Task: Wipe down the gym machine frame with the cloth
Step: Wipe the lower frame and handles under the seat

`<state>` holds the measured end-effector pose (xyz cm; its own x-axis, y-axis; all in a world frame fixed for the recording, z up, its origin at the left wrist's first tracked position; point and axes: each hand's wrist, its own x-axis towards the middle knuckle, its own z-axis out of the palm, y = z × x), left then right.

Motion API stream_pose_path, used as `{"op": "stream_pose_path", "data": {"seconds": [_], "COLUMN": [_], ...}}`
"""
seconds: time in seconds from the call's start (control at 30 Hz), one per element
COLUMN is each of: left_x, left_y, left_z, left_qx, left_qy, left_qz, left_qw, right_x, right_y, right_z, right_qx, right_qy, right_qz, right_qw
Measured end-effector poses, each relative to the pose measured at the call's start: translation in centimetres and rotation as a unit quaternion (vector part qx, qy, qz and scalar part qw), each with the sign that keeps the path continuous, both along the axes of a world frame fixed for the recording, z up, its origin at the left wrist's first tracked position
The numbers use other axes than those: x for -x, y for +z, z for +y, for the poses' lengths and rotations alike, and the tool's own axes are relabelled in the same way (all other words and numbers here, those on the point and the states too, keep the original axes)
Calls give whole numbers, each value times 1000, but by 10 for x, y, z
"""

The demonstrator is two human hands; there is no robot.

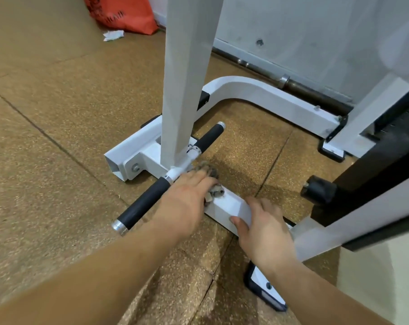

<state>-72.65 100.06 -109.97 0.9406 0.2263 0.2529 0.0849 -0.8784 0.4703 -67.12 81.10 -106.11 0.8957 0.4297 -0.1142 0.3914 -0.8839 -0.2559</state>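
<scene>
A white gym machine frame [230,208] runs low along the floor, with a tall white upright [184,90] rising from its base. My left hand [187,200] presses a grey-brown cloth [207,171] onto the low white bar, next to the upright's foot; most of the cloth is hidden under the hand. My right hand [264,228] rests on the same bar a little nearer to me, thumb on its side face and fingers over the top. A cross rod with black grips [142,208] passes just left of my left hand.
A curved white frame tube [264,90] bends toward the wall. A steel barbell [311,90] lies along the wall base. The black weight-stack housing [372,170] stands on the right. An orange bag [123,12] and a crumpled white paper [113,35] lie far left on the brown rubber floor.
</scene>
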Motion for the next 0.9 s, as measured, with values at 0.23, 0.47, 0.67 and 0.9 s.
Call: {"op": "stream_pose_path", "data": {"seconds": [0.23, 0.47, 0.67, 0.9], "left_x": [7, 6, 25, 70], "left_y": [1, -1, 49, 33], "left_z": [-14, -59, -18, 48], "left_qx": [-29, 132, 221, -45], "left_qy": [-196, 15, -150, 156], "left_qz": [-45, 0, 24, 162], "left_qw": [979, 991, 963, 973], "right_x": [-4, -4, 6, 1], "right_y": [0, 2, 7, -20], "right_z": [-6, 0, 18, 72], "right_qx": [-22, -120, -179, 2], "right_qy": [16, -69, 135, 115], "right_qz": [34, 80, 42, -31], "right_qw": [999, 987, 974, 993]}}
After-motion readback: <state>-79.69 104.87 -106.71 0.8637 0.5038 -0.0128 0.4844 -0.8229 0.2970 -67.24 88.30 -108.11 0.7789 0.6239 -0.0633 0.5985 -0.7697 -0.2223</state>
